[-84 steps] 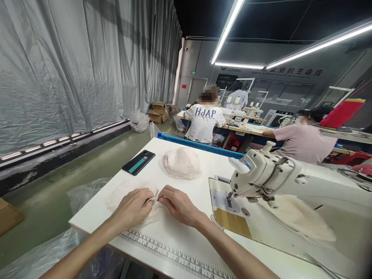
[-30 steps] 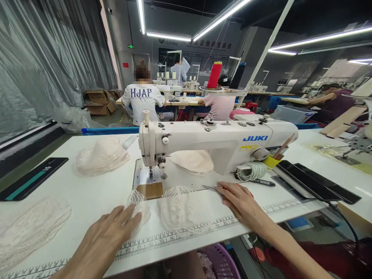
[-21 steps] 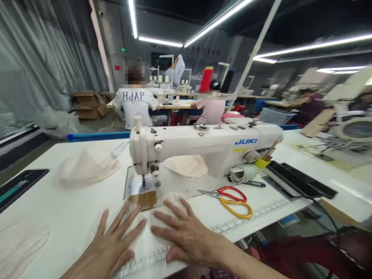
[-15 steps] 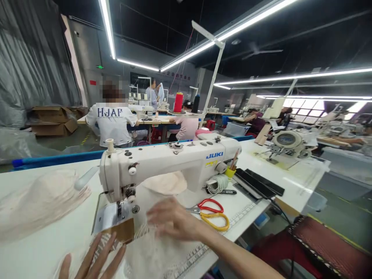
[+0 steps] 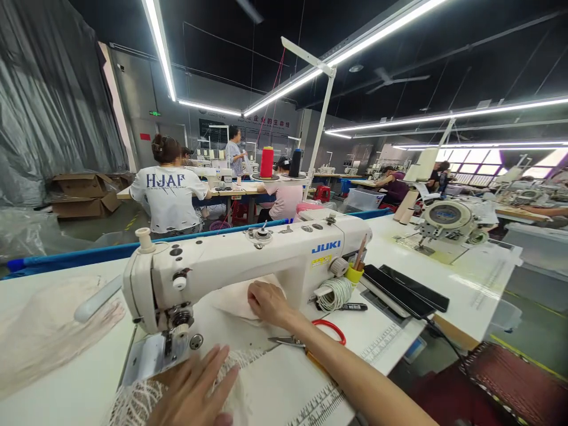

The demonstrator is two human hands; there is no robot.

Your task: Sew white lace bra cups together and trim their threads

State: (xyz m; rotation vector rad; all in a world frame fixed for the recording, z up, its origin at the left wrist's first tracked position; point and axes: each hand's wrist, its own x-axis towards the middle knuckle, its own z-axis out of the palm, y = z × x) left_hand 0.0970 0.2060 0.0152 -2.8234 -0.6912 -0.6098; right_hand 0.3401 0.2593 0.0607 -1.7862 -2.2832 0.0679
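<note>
A white sewing machine (image 5: 239, 254) spans the white table. My right hand (image 5: 268, 305) reaches beneath its arm, fingers curled down onto a pale fabric piece (image 5: 235, 299) lying there. Near the needle area, my left hand (image 5: 197, 390) is spread over white lace fabric (image 5: 142, 402), fingers apart. Scissors with a red loop (image 5: 331, 328) lie on the table, partly hidden under my right forearm. More pale fabric (image 5: 48, 325) is piled left of the machine.
Wound cord (image 5: 335, 294), a black marker (image 5: 352, 307) and a yellow cup (image 5: 354, 273) sit by the machine's right end. Beyond them lies a black phone-like slab (image 5: 412, 290). Another machine (image 5: 448, 216) stands to the right. People sit at tables ahead.
My right hand has moved forward from the lace to the pale piece under the machine arm. My left hand has shifted right across the lace. The view has shifted slightly.
</note>
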